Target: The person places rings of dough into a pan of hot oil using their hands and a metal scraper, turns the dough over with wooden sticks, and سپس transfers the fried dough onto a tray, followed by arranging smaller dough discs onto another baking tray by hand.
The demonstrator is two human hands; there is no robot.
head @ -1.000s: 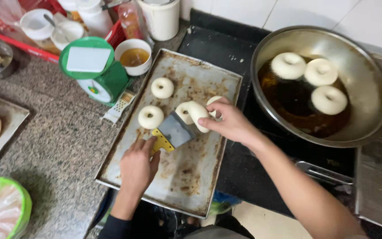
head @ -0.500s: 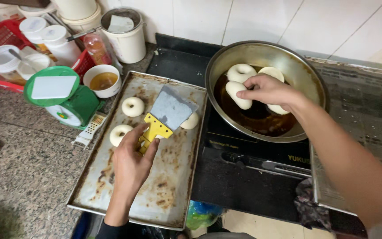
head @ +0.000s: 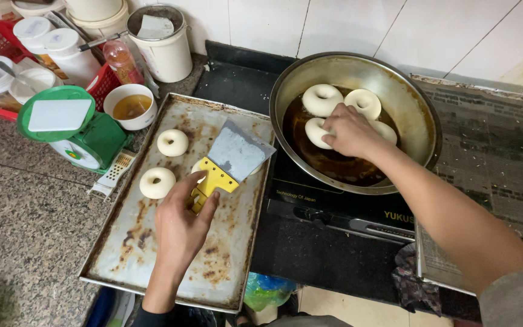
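— Left hand [head: 180,227]?
— Closed around the yellow handle of a scraper [head: 228,160], grey blade tilted over the baking tray [head: 131,254].
— Right hand [head: 349,130]?
— Reaching into the metal pan [head: 419,121] on the stove [head: 334,212], fingers curled onto a dough ring [head: 315,132] floating in dark liquid; grip or mere touch, cannot tell.
— Other rings?
— Two more afloat beside it; two on the tray near the scraper, a third partly hidden beneath the blade.
— Nearby?
— Green kitchen scale [head: 71,127] just left of the tray.
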